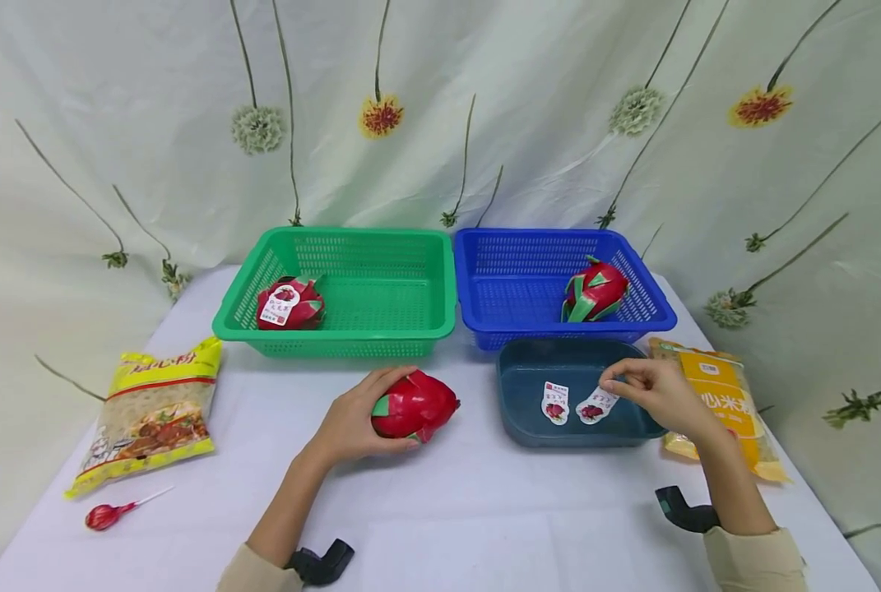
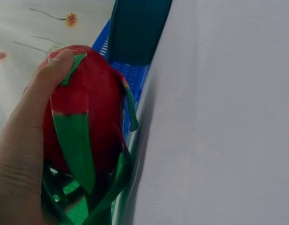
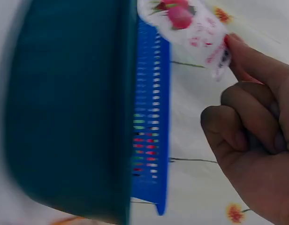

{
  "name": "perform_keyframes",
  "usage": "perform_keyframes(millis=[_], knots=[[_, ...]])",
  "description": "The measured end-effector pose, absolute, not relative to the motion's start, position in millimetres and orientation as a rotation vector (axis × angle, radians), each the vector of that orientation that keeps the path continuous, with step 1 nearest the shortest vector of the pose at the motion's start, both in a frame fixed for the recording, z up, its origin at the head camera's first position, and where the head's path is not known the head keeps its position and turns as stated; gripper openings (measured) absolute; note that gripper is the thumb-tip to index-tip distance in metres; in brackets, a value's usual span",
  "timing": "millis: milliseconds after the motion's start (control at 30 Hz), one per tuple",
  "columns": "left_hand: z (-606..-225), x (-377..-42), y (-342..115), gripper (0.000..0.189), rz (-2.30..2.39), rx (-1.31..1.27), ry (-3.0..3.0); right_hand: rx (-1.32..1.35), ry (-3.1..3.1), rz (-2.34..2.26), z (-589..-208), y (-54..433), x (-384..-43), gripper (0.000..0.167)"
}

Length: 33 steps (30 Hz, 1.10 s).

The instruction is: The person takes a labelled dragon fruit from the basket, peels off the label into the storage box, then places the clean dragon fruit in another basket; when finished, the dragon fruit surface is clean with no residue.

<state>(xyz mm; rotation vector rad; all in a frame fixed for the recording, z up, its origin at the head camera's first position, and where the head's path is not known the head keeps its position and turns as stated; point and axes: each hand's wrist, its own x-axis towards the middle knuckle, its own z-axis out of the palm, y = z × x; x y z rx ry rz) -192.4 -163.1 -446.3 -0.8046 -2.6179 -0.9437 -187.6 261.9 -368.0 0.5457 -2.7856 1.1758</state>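
My left hand [image 1: 359,418] grips a red dragon fruit [image 1: 418,406] with green-tipped scales over the white tablecloth, thumb across its side in the left wrist view. Between thumb and forefinger, my right hand [image 1: 651,390] pinches a white dragon fruit sticker [image 1: 596,405] by one end. That sticker shows large in the right wrist view, above the rim of the dark teal tub [image 1: 517,432]. A second sticker [image 1: 555,403] lies inside the tub. In the green basket [image 1: 366,335] sits a dragon fruit [image 1: 308,306] bearing a sticker; the blue basket [image 1: 510,316] holds another dragon fruit [image 1: 597,289].
On the left lie a yellow-edged food bag [image 1: 151,411] and a red lollipop [image 1: 105,516]. An orange and yellow bag [image 1: 729,403] lies right of the tub, partly behind my right forearm. A flower-printed cloth [image 1: 440,107] hangs behind the baskets.
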Motion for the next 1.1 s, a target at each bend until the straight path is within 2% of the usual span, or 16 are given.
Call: perform_keyframes(millis=[133, 500, 867, 1100], knots=[[-447.0, -191.6, -163.3, 0.090, -0.955, -0.792, -2.625, 0.543, -2.943, 1.079, -385.5, 260.4, -208.1, 0.016], [-449.4, -191.2, -163.0, 0.090, -0.945, -0.760, -2.632, 0.689, -2.979, 0.879, -416.4, 253.2, -235.9, 0.011], [-446.9, -191.5, -162.9, 0.090, -0.941, -0.776, -2.633, 0.647, -3.092, 0.660, -426.9, 252.6, -240.1, 0.032], [-449.0, -191.7, -162.5, 0.090, -0.938, -0.765, -2.640, 0.710, -3.127, 0.579, -428.9, 253.8, -239.7, 0.042]])
